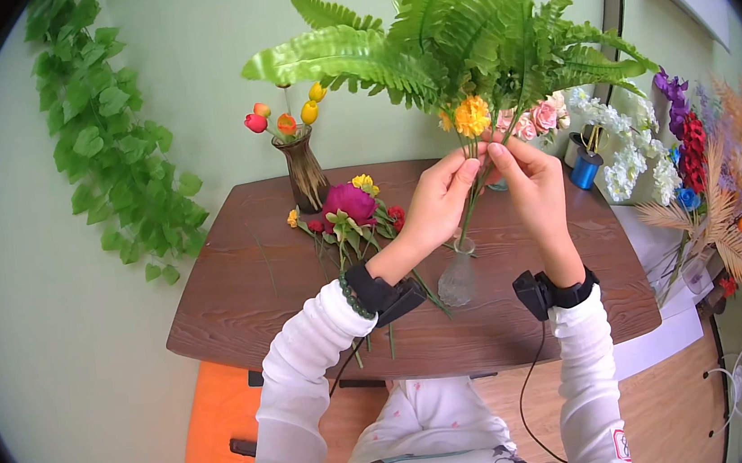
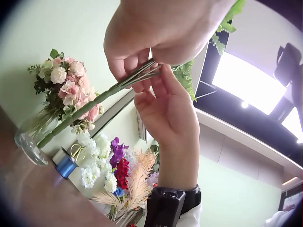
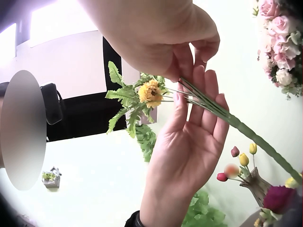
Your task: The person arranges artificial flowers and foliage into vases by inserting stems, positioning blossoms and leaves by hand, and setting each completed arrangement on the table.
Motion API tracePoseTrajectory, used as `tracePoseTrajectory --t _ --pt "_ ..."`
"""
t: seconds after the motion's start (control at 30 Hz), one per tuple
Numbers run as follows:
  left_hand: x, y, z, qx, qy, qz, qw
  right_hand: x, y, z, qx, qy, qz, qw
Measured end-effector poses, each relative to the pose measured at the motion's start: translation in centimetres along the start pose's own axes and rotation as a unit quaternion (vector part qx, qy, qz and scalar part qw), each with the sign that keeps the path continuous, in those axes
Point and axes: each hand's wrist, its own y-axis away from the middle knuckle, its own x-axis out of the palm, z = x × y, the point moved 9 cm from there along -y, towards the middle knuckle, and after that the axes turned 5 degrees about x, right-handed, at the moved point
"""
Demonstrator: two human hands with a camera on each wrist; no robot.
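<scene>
A large green fern bunch (image 1: 459,32) stands upright above the table, a ruffled yellow flower (image 1: 472,117) at its base. My left hand (image 1: 439,193) pinches the thin stems just below that flower, thumb in front and fingers behind. Close beside it, my right hand (image 1: 533,183) pinches the same stems between thumb and fingertips. Below the hands, the stems join one thick green stem (image 3: 255,141) that slants downward. Its lower end overlaps the mouth of a small clear glass vase (image 1: 458,281) on the table.
Loose flowers, including a big magenta bloom (image 1: 348,203), lie left of the glass vase on the brown table (image 1: 233,291). Behind them stands a brown vase (image 1: 302,175) of tulips. A blue spool (image 1: 585,171), pink roses (image 1: 544,116) and white blossoms (image 1: 626,159) are at right.
</scene>
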Motion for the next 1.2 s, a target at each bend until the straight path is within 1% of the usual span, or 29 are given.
tracePoseTrajectory --t 0.03,0.07,0.13,0.17,0.23,0.3,0.33,0.37,0.4,0.43,0.47,0.5,0.53,0.57,0.6,0.63,0.67,0.77,0.83,0.97,1.07,1.13,1.2 --pt "0.1 -0.1 0.5 0.001 0.001 0.002 1.000 -0.3 0.1 -0.3 -0.002 0.033 -0.008 0.999" --pt "0.3 -0.1 1.2 -0.012 0.017 0.001 1.000 -0.5 0.1 -0.5 -0.002 0.034 -0.009 0.999" --pt "0.2 0.2 2.4 -0.026 0.034 0.000 0.999 -0.7 0.3 -1.2 0.015 0.026 -0.007 1.000" --pt "0.1 0.4 2.8 -0.020 0.037 -0.003 0.999 -0.7 0.5 -1.6 0.016 0.026 -0.008 0.999" --pt "0.1 0.9 4.0 -0.015 0.043 -0.004 0.999 -0.6 1.1 -3.2 0.046 -0.010 -0.001 0.999" --pt "-0.3 1.7 4.7 0.002 -0.046 0.009 0.999 -0.5 1.7 -4.9 0.058 -0.019 -0.003 0.998" --pt "-0.8 2.3 5.5 -0.028 -0.079 0.013 0.996 -0.4 2.1 -5.8 0.063 -0.018 -0.001 0.998" --pt "-1.2 2.9 5.8 -0.028 -0.079 0.013 0.996 -0.2 2.6 -6.6 0.068 -0.016 0.001 0.998" --pt "-1.4 3.5 6.9 -0.069 -0.069 0.024 0.995 -0.2 3.1 -7.4 0.086 -0.016 0.001 0.996" --pt "-1.3 4.2 7.8 -0.109 -0.060 0.035 0.992 -0.2 3.5 -8.0 0.086 -0.016 0.001 0.996" --pt "-1.0 4.1 6.9 -0.034 0.025 -0.015 0.999 -0.1 3.8 -8.8 0.094 -0.014 0.009 0.995" --pt "-1.5 4.2 7.2 -0.034 0.025 -0.014 0.999 -0.1 4.1 -9.2 0.101 -0.012 0.016 0.995" --pt "-2.0 4.5 7.8 -0.060 -0.057 0.019 0.996 -0.4 4.4 -8.6 0.100 0.019 -0.004 0.995" --pt "-2.2 4.8 8.5 -0.086 -0.138 0.052 0.985 -0.5 4.5 -8.4 0.101 0.019 -0.005 0.995" --pt "-2.3 5.0 8.9 -0.087 -0.138 0.052 0.985 -0.8 4.6 -8.6 0.117 0.046 -0.013 0.992" --pt "-2.1 5.0 8.5 -0.089 -0.102 0.041 0.990 -1.0 4.8 -8.9 0.134 0.074 -0.020 0.988" --pt "-2.1 5.0 8.2 -0.090 -0.066 0.029 0.993 -1.1 4.9 -9.0 0.134 0.074 -0.020 0.988" --pt "-2.3 5.1 8.4 -0.093 -0.072 0.031 0.993 -1.2 5.0 -9.3 0.136 0.105 -0.010 0.985" --pt "-2.6 5.3 8.9 -0.095 -0.073 0.029 0.992 -1.0 5.1 -8.7 0.121 0.126 -0.003 0.985" --pt "-2.7 5.4 9.0 -0.103 -0.087 0.037 0.990 -0.7 4.8 -8.0 0.102 0.120 0.008 0.988" --pt "-2.6 5.5 8.7 -0.119 -0.100 0.040 0.987 -0.7 4.7 -8.1 0.124 0.109 0.014 0.986" --pt "-2.9 5.8 9.1 -0.126 -0.113 0.046 0.984 -0.7 5.0 -9.9 0.208 0.175 0.053 0.961" --pt "-3.2 6.1 9.8 -0.132 -0.128 0.050 0.982 -0.4 5.2 -10.4 0.190 0.166 0.058 0.966"
